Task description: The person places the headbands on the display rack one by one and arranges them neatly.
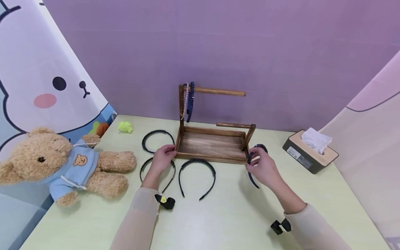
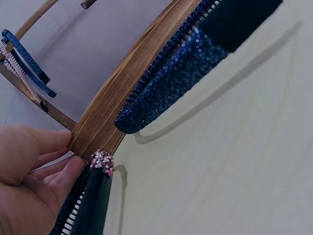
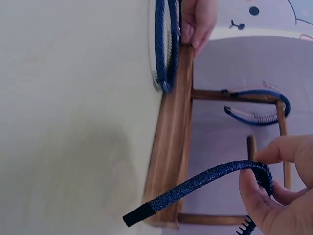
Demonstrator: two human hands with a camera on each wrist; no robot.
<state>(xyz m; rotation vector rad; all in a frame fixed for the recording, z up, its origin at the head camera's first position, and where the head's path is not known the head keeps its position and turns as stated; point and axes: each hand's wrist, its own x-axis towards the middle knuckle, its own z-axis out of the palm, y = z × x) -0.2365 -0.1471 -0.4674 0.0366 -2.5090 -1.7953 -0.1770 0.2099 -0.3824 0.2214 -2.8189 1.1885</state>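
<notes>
A brown wooden rack (image 1: 212,159) with a tray base and two bars stands before me. My left hand (image 1: 161,159) pinches its front left corner between thumb and fingers, as the left wrist view shows. In my right hand (image 1: 264,167) is a dark blue glittery headband (image 3: 210,177), held by its curved top close to the rack's right end. On the taller bar hang a navy headband (image 1: 191,100) and a pale pink headband (image 1: 185,99). Three toothed headbands lie on the table: one (image 1: 197,160) in front of the rack, another (image 1: 155,132) behind my left hand, a third (image 1: 172,173) partly hidden under that arm.
A teddy bear (image 1: 82,163) in a blue hoodie lies at the left, with a small yellow-green crumpled thing (image 1: 125,127) behind it. To the right of the rack sits a tissue box (image 1: 301,158). A purple curtain (image 1: 215,52) closes off the back of the table.
</notes>
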